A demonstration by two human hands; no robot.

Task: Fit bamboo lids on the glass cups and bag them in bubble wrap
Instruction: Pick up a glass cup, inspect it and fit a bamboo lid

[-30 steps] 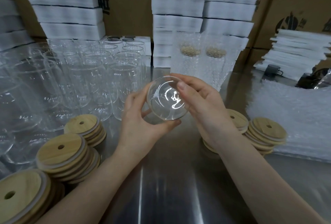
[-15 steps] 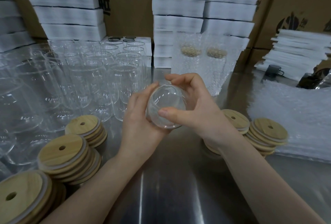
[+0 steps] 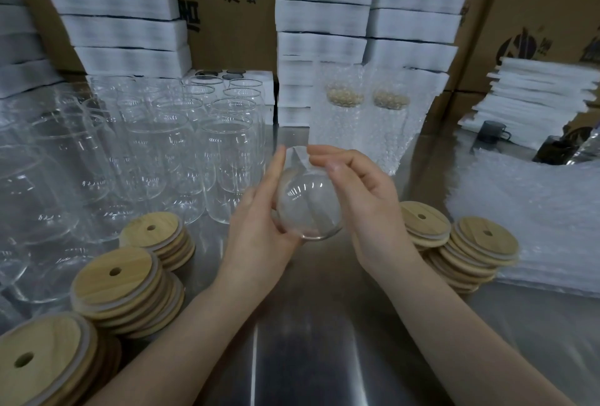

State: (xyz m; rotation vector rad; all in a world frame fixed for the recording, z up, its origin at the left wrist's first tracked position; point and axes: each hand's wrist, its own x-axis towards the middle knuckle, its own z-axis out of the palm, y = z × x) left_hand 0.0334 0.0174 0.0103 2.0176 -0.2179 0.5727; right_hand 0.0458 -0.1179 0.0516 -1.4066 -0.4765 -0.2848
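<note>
Glass cup [image 3: 308, 207], smooth, slippery and breakable, looks safest held round its body, where left hand [image 3: 259, 230] grips it while right hand [image 3: 367, 207] pinches its far end.

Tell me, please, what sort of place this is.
Probably a packing bench in a warehouse: printed cardboard cartons behind, rows of empty glass cups beside stacks of bamboo lids, and a pile of bubble wrap ready.
</note>
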